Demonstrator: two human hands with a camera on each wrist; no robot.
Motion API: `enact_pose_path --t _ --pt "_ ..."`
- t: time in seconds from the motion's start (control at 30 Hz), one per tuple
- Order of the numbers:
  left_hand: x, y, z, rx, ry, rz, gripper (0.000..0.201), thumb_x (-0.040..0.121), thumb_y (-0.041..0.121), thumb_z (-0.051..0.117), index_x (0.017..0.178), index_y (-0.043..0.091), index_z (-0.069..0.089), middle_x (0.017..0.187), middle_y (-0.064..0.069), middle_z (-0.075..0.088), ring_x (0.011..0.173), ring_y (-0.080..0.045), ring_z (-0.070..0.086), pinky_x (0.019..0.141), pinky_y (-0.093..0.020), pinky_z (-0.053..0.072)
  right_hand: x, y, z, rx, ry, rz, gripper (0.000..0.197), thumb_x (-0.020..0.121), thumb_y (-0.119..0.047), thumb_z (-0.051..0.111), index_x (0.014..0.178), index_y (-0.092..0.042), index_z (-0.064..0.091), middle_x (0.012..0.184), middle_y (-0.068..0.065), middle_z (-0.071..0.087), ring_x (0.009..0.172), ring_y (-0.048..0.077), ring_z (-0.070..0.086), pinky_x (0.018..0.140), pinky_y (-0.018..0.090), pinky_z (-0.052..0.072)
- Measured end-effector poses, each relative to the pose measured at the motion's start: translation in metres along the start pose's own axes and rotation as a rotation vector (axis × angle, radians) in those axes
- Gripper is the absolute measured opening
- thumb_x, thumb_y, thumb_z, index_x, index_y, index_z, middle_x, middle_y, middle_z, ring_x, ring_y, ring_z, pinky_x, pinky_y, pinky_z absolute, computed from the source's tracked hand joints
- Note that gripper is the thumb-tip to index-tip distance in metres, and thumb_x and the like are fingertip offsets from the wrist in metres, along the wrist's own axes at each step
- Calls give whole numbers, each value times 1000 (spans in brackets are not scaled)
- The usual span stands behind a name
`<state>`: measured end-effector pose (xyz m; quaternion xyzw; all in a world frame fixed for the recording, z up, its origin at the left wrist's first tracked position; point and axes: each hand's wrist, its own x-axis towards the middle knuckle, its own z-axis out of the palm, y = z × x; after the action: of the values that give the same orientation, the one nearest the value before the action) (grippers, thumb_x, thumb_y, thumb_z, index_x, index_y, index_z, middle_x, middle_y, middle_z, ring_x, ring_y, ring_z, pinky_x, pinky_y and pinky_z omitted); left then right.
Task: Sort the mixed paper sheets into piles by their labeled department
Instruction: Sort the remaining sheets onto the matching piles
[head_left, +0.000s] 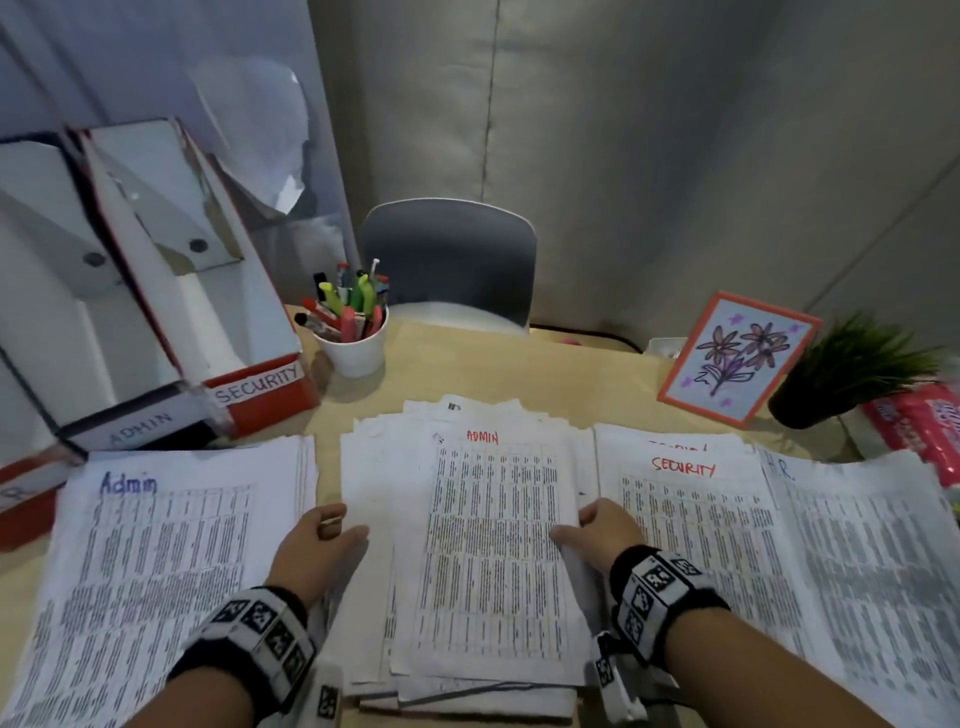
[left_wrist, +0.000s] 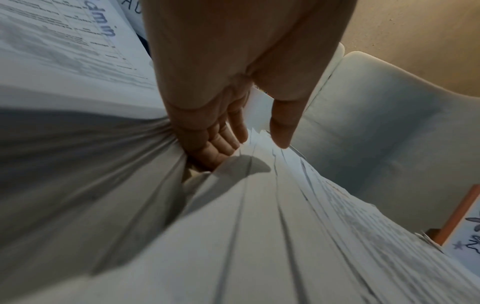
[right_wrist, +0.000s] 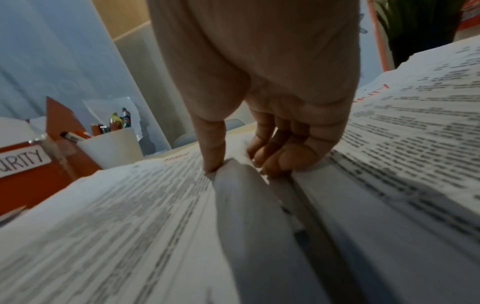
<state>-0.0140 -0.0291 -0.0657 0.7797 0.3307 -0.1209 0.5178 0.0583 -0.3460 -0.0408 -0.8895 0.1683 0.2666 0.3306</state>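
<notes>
A mixed stack of printed sheets (head_left: 374, 571) lies in the middle of the desk. Its top sheet (head_left: 493, 545) is headed ADMIN in red. My left hand (head_left: 343, 527) holds the stack's left edge, thumb above and fingers below (left_wrist: 228, 144). My right hand (head_left: 574, 527) pinches the top sheet's right edge, which bows up under the thumb (right_wrist: 211, 152). To the left lies the Admin pile (head_left: 156, 545), headed in blue. On the right are the Security pile (head_left: 691, 545) and the HR pile (head_left: 872, 561).
Red file boxes labelled SECURITY (head_left: 260, 382) and ADMIN (head_left: 140, 426) stand at the back left beside a white pen cup (head_left: 353, 353). A chair (head_left: 452, 260) is behind the desk. A framed flower drawing (head_left: 737, 358), a potted plant (head_left: 852, 374) and a pink pack (head_left: 924, 421) stand at the right.
</notes>
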Motion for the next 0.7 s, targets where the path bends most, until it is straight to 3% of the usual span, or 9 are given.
enact_pose_path --t 0.13,0.27,0.33,0.4,0.47,0.53,0.6,0.63,0.7 --pt "1 0 -3 -74 11 -6 46 80 28 75 119 18 52 116 -4 62 103 -23 60 92 -38 49 -4 -11 23 -9 -4 -32 37 70 -21 80 74 -15 44 75 1 50 67 16 49 62 27 42" --pt "-3 -4 -1 -342 20 -55 46 73 17 79 111 17 54 107 -5 66 94 -25 66 87 -48 54 -17 -10 44 33 -46 -31 39 61 -21 86 70 -11 49 74 7 64 69 21 64 68 35 57" --pt "-3 -6 2 -351 56 -50 43 74 12 78 108 19 54 103 -5 67 90 -25 67 83 -48 55 -21 -5 44 183 -15 -11 42 55 -21 89 73 -1 57 73 13 68 67 23 67 69 42 59" --pt "-3 -6 5 -316 98 -32 40 74 11 77 104 23 54 98 -3 67 86 -24 67 79 -48 57 -23 1 39 325 33 -4 47 54 -20 89 68 6 53 62 20 56 58 21 56 59 36 56" --pt "-3 -6 6 -298 123 -11 37 75 12 76 102 25 54 96 -2 67 84 -22 67 77 -45 57 -24 5 32 423 92 10 43 62 -17 86 59 -5 45 55 12 35 53 16 37 48 23 36" --pt "-4 -4 5 -278 137 12 34 79 12 73 104 22 54 95 1 66 82 -17 65 70 -34 55 -19 13 28 399 143 19 41 73 -20 80 56 -9 45 53 6 39 52 16 38 52 23 32" --pt "-7 -3 5 -264 148 27 30 83 10 67 108 21 54 93 4 64 81 -12 63 62 -23 48 -14 19 27 395 142 50 23 83 -21 71 74 -2 61 71 12 61 68 23 58 66 30 45" --pt "-8 -2 5 -275 151 30 28 85 9 64 109 20 54 94 4 64 81 -11 63 60 -22 47 -13 20 27 418 138 72 21 86 -19 68 92 1 64 85 14 66 81 28 63 74 34 48" --pt "-8 -1 5 -292 158 21 24 88 8 57 109 20 57 94 1 67 80 -14 65 59 -22 47 -12 19 24 464 145 94 20 90 -12 62 106 -1 60 92 14 64 88 31 61 78 36 48"
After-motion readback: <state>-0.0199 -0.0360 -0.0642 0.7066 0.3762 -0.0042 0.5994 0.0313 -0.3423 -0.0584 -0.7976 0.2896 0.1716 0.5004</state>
